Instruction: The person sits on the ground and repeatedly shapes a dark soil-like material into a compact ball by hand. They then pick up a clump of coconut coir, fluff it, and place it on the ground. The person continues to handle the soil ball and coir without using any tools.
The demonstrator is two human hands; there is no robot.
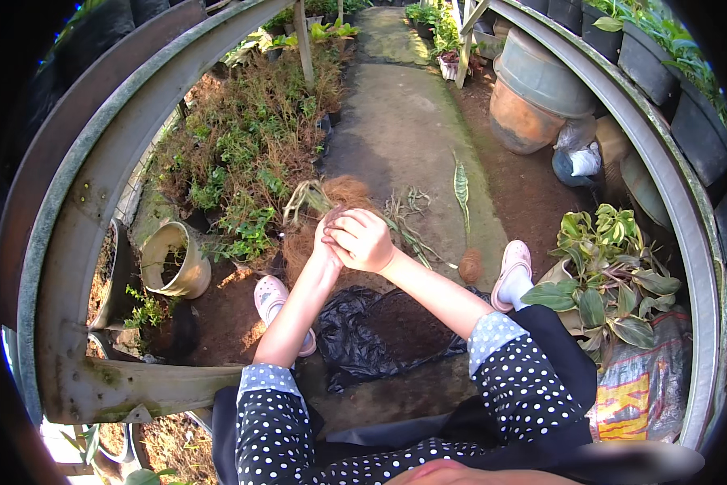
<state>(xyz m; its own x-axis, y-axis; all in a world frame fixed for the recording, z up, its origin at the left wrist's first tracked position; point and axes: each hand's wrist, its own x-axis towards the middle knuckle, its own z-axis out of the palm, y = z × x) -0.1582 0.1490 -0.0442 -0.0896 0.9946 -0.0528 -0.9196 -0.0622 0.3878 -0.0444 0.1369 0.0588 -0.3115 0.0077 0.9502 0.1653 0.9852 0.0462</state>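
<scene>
My left hand [326, 242] and my right hand [363, 239] are cupped together in front of me, the right one lapping over the left. Between them they press a dark brown clump [335, 213], mostly hidden by soiled fingers. Behind the hands lies loose coconut fibre [346, 189]. Pale, wilted plant strands [306, 197] show just beyond the fingers; whether they join the clump is unclear. Below my forearms, a black plastic sheet [354, 339] holds dark soil [409, 321]. To the right, a variegated snake plant leaf [461, 185] lies on the path near a fibre-wrapped ball [470, 265].
Thin plant trimmings [412, 233] lie on the concrete path [393, 115]. Dense potted shrubs [242, 139] and a whitish pot [176, 260] line the left. On the right are a large planter [539, 79], a leafy plant [600, 285] and a printed sack [648, 388]. Curved-looking frame bars [66, 242] flank me.
</scene>
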